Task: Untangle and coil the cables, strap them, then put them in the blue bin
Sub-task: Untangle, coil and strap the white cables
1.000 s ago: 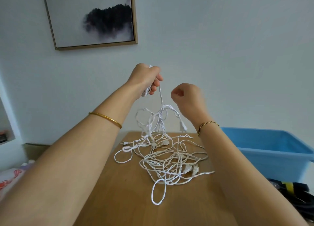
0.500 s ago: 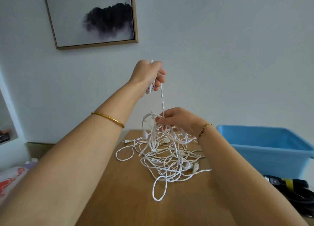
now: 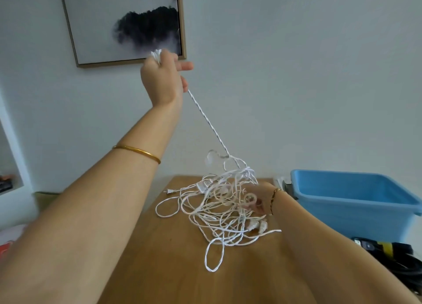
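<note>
A tangle of white twisted cables point(image 3: 219, 214) with several plugs lies on the wooden table point(image 3: 173, 269). My left hand point(image 3: 163, 77) is raised high and grips a small bundle of white cable; one taut strand point(image 3: 209, 123) runs down from it to the heap. My right hand point(image 3: 257, 199) is low, buried in the right side of the tangle, its fingers blurred and curled among the strands. The blue bin point(image 3: 356, 203) stands to the right of the table, and nothing shows inside it.
A black and yellow item with dark cords point(image 3: 392, 255) lies below the bin at the right. A framed picture point(image 3: 124, 22) hangs on the wall behind my left hand. A white shelf edge point(image 3: 9, 166) is at the far left.
My left hand has risen and pulled up and left, drawing one strand taut. My right hand has dropped from mid-air into the heap on the table.
</note>
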A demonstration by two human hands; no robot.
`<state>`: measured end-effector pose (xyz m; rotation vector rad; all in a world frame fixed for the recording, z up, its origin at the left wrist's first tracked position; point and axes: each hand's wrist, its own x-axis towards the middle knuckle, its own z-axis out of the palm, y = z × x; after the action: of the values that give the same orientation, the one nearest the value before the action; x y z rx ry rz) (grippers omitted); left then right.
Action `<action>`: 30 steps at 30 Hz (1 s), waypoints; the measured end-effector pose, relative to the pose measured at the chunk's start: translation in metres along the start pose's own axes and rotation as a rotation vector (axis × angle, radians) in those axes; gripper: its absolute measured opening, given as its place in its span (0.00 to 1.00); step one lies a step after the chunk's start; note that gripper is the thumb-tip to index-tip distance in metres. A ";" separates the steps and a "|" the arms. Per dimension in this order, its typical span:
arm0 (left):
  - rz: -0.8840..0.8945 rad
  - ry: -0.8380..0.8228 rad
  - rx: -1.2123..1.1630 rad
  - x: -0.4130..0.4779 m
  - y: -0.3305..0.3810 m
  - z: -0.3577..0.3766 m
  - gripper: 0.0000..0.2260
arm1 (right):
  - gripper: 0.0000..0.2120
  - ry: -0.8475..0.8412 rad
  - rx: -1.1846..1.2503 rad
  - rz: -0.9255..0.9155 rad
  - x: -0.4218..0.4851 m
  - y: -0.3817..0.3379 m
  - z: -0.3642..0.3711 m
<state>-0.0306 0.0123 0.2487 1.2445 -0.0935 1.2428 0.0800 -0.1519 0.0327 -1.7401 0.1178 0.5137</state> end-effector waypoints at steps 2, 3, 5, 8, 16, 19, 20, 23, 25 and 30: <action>0.034 0.029 -0.028 0.004 0.006 -0.002 0.08 | 0.09 0.022 0.020 0.048 -0.001 0.009 -0.004; 0.046 0.021 -0.029 0.008 0.011 -0.001 0.08 | 0.10 0.033 -0.037 0.038 0.000 0.012 -0.006; 0.046 -0.043 -0.006 0.010 0.015 0.000 0.09 | 0.17 0.062 -0.164 -0.046 0.004 0.013 -0.009; -0.030 -0.177 0.066 -0.005 0.008 0.006 0.09 | 0.19 0.230 -0.348 -0.162 -0.007 -0.007 0.000; -0.226 -0.424 0.136 -0.036 -0.020 0.013 0.11 | 0.14 -0.220 0.193 -0.680 -0.079 -0.069 0.023; -0.287 -0.452 0.140 -0.042 -0.031 0.009 0.12 | 0.15 -0.235 0.197 -0.765 -0.085 -0.071 0.031; -0.318 -0.460 0.133 -0.044 -0.035 0.007 0.12 | 0.15 -0.118 0.182 -0.804 -0.082 -0.070 0.032; -0.409 -0.539 0.127 -0.048 -0.042 0.000 0.14 | 0.16 0.306 0.073 -0.941 -0.068 -0.070 0.034; -0.510 -0.619 0.034 -0.053 -0.044 -0.003 0.15 | 0.07 0.283 -0.011 -1.004 -0.062 -0.068 0.035; -0.941 -0.768 -0.436 -0.065 -0.058 -0.018 0.17 | 0.12 0.076 0.188 -0.911 -0.055 -0.053 0.036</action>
<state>-0.0236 -0.0056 0.1621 1.0955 -0.2795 -0.1009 0.0391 -0.1159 0.0973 -1.4389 -0.5389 -0.2288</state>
